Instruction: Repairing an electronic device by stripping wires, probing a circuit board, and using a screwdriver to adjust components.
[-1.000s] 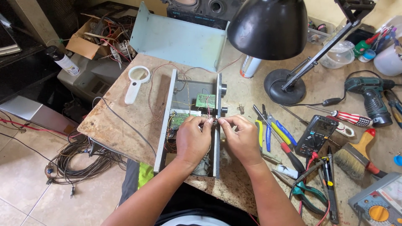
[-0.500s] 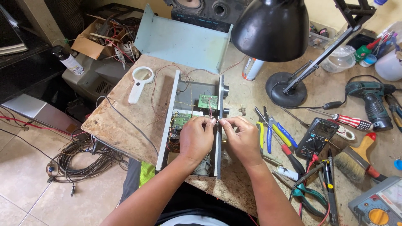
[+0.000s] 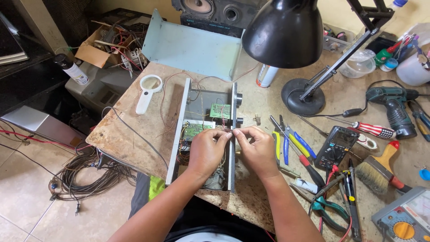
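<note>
Right now I see the big worktop (image 3: 134,134), brown and scratched, with a black desk lamp (image 3: 286,33) leaning over it. Below the lamp lies the open metal box (image 3: 204,139), full of thin wires and two green circuit boards (image 3: 220,110). My left hand (image 3: 207,150) and right hand (image 3: 259,150) meet over the box's right wall. Both are pinched nearly closed on something tiny and reddish, maybe a wire end (image 3: 232,131); I cannot tell for sure. I think this goes best with slow, small finger moves, resting my wrists so nothing tugs loose. The pliers (image 3: 286,143) and black meter (image 3: 335,148) lie near my right hand. Next to half a second ago, my hands stay in the same spot, and only the camera has shifted a little.
</note>
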